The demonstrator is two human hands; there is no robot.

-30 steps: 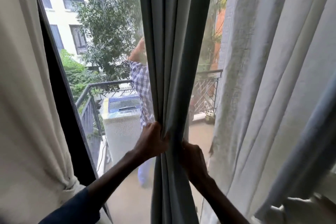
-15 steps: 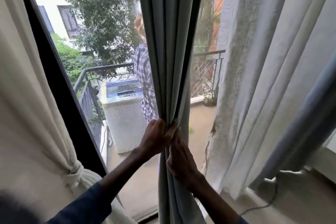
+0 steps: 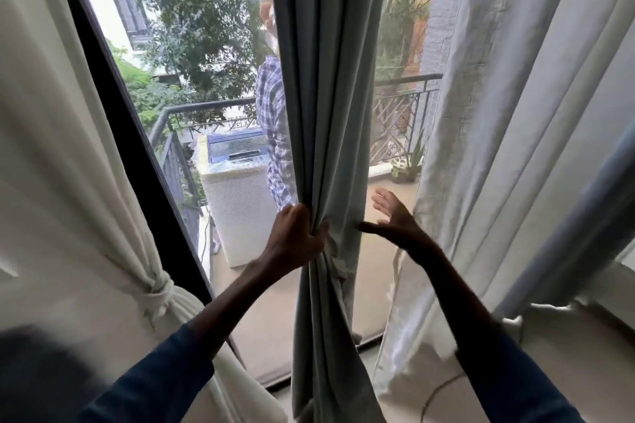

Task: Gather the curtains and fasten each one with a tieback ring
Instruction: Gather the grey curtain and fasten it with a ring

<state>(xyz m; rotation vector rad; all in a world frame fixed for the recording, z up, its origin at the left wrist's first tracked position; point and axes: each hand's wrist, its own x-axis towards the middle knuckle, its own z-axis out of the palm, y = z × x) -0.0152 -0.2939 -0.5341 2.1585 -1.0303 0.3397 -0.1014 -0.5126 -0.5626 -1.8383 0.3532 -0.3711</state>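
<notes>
Beyond the glass runs a black metal balcony railing (a person in plaid stands there). Down the middle hangs the grey-green curtain, matte cloth bunched into long vertical pleats. The left hand grips the pleats; the right hand hovers just beside, fingers spread, holding nothing. At left, a cream curtain is cinched by a knotted tie.

Dark navy blue sleeves cover both arms, the left sleeve and right sleeve ending partway up the forearms, leaving left hand and right hand bare.
</notes>
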